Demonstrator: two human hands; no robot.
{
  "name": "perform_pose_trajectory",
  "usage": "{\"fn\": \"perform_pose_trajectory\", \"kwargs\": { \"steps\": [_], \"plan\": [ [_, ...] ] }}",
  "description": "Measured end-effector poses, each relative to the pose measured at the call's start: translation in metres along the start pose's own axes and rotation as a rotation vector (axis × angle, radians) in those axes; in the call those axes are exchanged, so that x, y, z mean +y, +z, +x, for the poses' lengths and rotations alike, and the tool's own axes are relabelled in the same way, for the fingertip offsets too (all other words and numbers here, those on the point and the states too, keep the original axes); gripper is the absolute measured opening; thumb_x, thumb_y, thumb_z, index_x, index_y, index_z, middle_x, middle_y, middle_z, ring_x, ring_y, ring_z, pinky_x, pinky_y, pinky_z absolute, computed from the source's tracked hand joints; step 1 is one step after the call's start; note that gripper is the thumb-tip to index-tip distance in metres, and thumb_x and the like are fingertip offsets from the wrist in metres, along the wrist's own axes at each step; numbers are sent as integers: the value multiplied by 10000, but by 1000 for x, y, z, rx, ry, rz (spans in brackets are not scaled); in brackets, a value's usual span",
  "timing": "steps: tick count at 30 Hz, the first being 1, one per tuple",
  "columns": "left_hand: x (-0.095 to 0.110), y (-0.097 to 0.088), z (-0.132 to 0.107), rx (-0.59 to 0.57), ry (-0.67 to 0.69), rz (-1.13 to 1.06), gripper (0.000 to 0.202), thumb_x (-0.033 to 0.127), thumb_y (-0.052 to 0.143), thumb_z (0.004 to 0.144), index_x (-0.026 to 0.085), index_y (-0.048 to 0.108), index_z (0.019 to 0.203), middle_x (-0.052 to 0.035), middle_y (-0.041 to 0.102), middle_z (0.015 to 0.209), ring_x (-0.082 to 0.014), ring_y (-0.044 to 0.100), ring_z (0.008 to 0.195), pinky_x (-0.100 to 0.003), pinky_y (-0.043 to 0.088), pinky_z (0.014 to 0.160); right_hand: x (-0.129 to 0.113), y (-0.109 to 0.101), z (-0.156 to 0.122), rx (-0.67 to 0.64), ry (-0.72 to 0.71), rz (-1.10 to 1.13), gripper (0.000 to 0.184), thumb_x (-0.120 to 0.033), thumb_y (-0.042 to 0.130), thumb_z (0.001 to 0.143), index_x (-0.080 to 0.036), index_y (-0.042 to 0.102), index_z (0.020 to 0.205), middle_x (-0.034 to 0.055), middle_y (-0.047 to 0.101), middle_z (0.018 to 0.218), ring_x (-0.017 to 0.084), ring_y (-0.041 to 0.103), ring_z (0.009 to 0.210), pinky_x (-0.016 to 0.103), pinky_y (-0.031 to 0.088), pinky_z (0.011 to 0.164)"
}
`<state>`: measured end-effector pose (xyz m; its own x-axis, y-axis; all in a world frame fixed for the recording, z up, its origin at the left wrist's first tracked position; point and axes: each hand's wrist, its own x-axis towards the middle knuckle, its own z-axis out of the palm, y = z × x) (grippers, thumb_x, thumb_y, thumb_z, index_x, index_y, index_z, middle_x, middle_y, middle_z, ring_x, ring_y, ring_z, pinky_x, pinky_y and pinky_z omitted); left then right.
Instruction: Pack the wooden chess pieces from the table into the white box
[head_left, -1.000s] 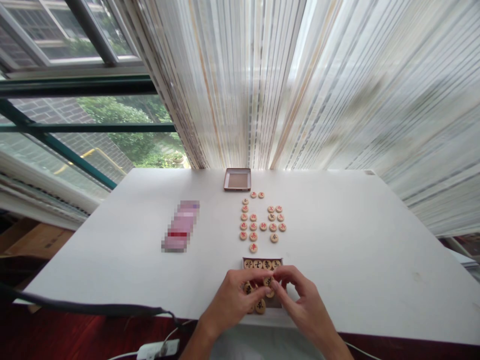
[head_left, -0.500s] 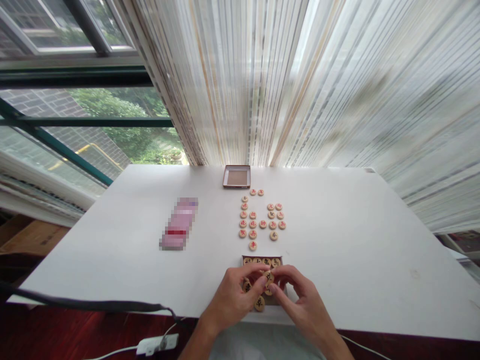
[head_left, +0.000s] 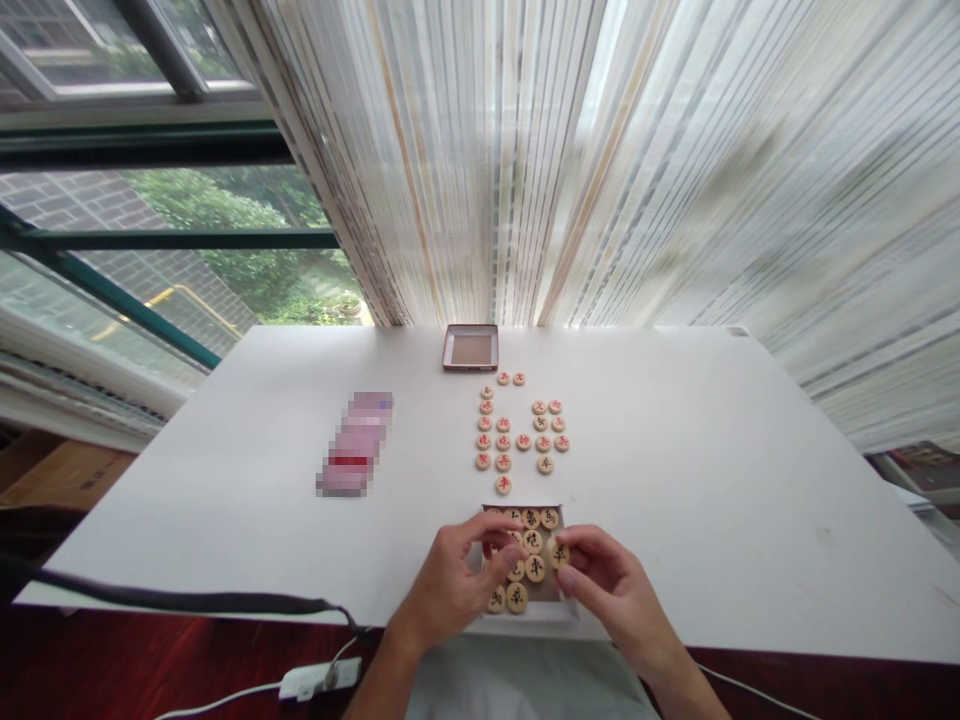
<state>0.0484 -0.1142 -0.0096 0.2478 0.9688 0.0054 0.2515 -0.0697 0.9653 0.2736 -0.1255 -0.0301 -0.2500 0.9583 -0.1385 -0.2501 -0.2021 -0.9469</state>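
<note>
A round wooden Chinese chess piece [head_left: 559,553] with a black character is pinched between the thumb and fingers of my right hand [head_left: 611,585], over the right side of a shallow box [head_left: 551,592]. Inside that box lie several black-marked pieces [head_left: 517,598], with bare floor along its right side. My left hand [head_left: 461,575] hovers over the box's left part, thumb and forefinger apart, holding nothing that I can see; it hides some of the pieces. Beyond the box, several pieces [head_left: 503,442], mostly red-marked, lie face up in loose rows on the white table.
At the table's [head_left: 712,480] far edge sits the box lid [head_left: 471,350], inside up. A blurred pink item [head_left: 356,445] lies to the left. A black cable [head_left: 187,602] crosses the front left edge, above a white power strip [head_left: 319,680]. Striped curtains [head_left: 480,180] hang behind.
My hands have moved apart. The right hand has carried a chess piece rightward, away from the left hand, uncovering more pieces in the box. The view has shifted slightly.
</note>
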Motion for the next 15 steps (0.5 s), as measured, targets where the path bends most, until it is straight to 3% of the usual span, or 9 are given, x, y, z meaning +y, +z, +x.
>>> {"fn": "perform_pose_trajectory", "kwargs": {
  "steps": [2, 5, 10, 15],
  "plan": [
    [-8, -7, 1, 122, 36, 82, 174, 335, 645, 970, 229, 710, 1092, -12, 759, 905, -156, 688, 819, -269, 558, 788, 1, -9, -1, 96, 6, 98, 235, -345, 833, 826, -258, 721, 1014, 23, 696, 859, 160, 659, 712, 286, 546, 665],
    [-21, -16, 1, 228, 137, 243, 139, 286, 605, 988, 232, 700, 1074, -35, 736, 992, -170, 672, 892, -291, 554, 801, -1, -23, -2, 222, -27, 128, 215, -357, 852, 802, -245, 731, 941, 34, 690, 906, 155, 648, 708, 290, 530, 662],
    [-35, -21, -2, 224, 258, 411, 161, 232, 600, 976, 242, 688, 1110, -76, 695, 1157, -215, 657, 1101, -337, 588, 887, -4, -33, -4, 288, -9, 109, 219, -366, 865, 790, -230, 729, 894, 25, 672, 909, 134, 620, 686, 288, 513, 678],
    [-42, -18, -4, 215, 313, 499, 172, 199, 597, 973, 236, 688, 1115, -84, 687, 1157, -230, 656, 1119, -397, 577, 982, -5, -28, -7, 292, 112, 238, 325, -434, 891, 748, -225, 720, 928, 31, 681, 856, 154, 641, 692, 297, 521, 669]
  ]
}}
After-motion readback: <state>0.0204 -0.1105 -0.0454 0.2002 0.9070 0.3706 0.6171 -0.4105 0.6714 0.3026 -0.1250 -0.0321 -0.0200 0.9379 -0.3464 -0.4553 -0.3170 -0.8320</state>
